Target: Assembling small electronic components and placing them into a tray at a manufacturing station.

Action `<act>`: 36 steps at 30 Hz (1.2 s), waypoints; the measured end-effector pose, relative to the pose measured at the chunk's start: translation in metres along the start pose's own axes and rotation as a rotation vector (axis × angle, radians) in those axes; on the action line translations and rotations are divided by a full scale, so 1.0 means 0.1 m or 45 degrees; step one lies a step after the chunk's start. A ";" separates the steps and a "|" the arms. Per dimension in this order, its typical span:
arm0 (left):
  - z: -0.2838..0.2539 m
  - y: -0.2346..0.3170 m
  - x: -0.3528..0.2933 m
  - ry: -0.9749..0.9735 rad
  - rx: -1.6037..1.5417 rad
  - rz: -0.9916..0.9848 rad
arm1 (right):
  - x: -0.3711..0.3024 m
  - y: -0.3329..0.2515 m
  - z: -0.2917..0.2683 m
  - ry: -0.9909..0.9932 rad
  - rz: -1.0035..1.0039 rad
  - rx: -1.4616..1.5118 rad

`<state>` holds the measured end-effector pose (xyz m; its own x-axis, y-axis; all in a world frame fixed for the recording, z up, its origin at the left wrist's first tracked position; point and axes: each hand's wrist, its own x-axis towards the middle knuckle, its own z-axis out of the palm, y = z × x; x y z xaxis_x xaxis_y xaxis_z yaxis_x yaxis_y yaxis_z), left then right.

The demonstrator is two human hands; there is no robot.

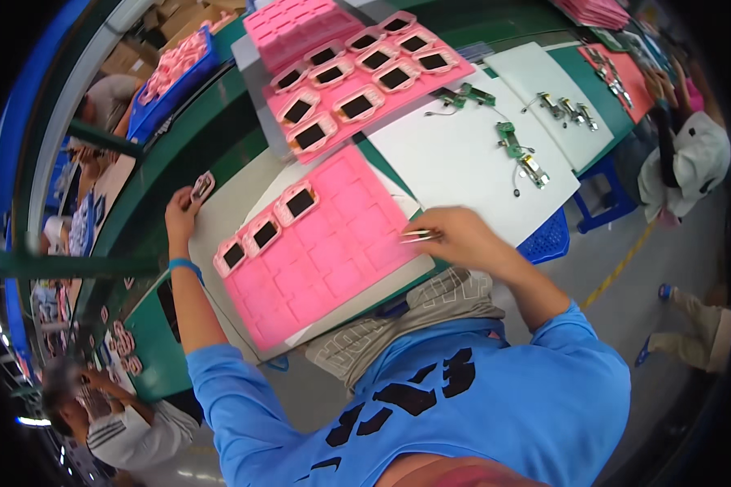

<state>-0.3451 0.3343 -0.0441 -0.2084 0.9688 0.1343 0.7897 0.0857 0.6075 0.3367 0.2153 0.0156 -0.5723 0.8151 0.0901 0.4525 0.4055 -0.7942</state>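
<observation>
Out to the left, my left hand (181,217) grips a small pink-framed device (204,186) by its lower end, over the green bench edge. My right hand (463,235) is closed around metal tweezers (418,236), whose tips point left above the right edge of a pink foam tray (333,276). Three pink devices with dark screens lie in the tray's far row: one at the left (232,257), a second (263,234) and a third (299,203). The tray's other visible recesses are bare.
Beyond, another pink tray (418,85) carries several screened devices, beside stacked pink trays (292,28). Green circuit boards (509,142) with wires lie on white sheets (455,154) to the right. A blue bin (170,89) holds pink parts. Co-workers sit left (130,434) and right (690,162).
</observation>
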 end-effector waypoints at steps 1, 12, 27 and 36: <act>0.05 0.06 0.04 -0.015 -0.008 0.024 | 0.01 0.10 -0.16 0.097 0.119 -0.030; 0.18 2.92 -1.89 -0.157 -0.261 0.387 | 0.78 1.41 -1.31 0.560 0.193 -0.934; 1.65 3.51 -3.27 -0.707 -1.648 -0.298 | -0.05 -0.36 -0.34 -0.244 0.499 0.801; 1.63 3.10 -3.72 -0.817 -1.715 -0.286 | -0.21 -0.78 0.59 -0.522 0.373 0.615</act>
<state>0.0709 0.0382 -0.0332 0.3118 0.9300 -0.1948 -0.4020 0.3149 0.8598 0.2729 0.1424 0.0399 -0.7280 0.6024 -0.3274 0.3272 -0.1143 -0.9380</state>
